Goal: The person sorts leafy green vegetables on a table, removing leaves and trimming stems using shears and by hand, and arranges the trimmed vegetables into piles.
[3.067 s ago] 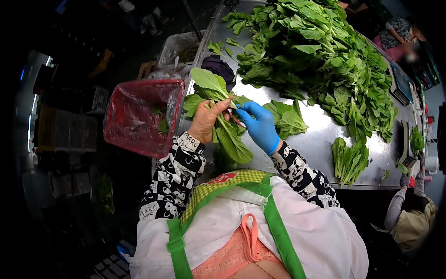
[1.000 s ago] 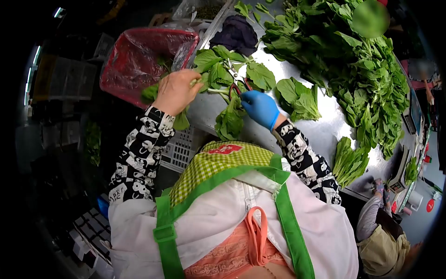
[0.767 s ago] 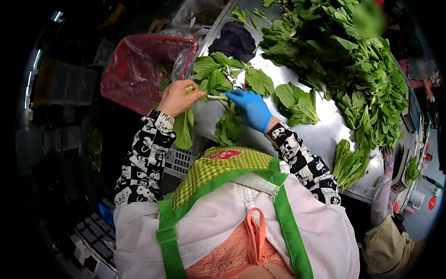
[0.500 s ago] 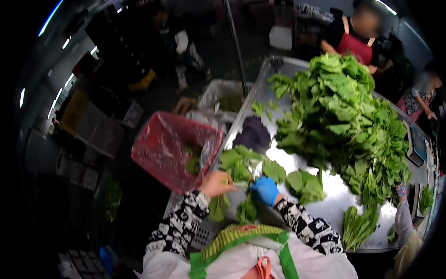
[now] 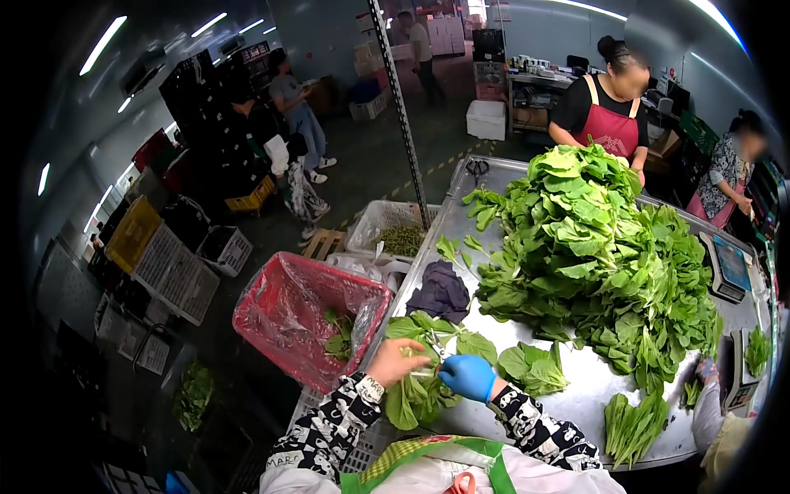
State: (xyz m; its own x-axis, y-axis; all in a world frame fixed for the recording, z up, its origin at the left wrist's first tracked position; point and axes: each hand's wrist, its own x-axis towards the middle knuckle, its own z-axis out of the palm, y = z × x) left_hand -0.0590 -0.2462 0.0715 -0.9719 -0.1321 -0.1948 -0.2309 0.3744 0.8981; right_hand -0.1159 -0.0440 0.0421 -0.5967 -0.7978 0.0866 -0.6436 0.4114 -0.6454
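Observation:
My bare left hand [image 5: 397,361] is closed, its fingertips pinching the pale stems of a leafy green bunch [image 5: 411,401] whose leaves hang below. Close beside it, my right hand [image 5: 467,378], in a blue glove, is closed around scissors [image 5: 439,346]; their grey blades point up and away from me, and the handles are hidden in the fist. More loose leaves [image 5: 476,347] lie just beyond both hands. To the right, a small bunch of greens [image 5: 533,369] rests on the metal table [image 5: 586,352]. A dark crumpled cloth [image 5: 439,291] lies farther back.
A tall heap of leafy greens [image 5: 588,239] covers the table's far side. Left of the table stands a red lined bin [image 5: 271,317] with leaves inside. Scales [image 5: 724,267] sit at the right. A co-worker in a red apron [image 5: 609,123] stands across; another person's gloved hand [image 5: 706,370] is at right.
The view has tilted up and become sharper, so the table sits lower. Leaves that hung apart under my two hands now appear gathered together beneath my left hand.

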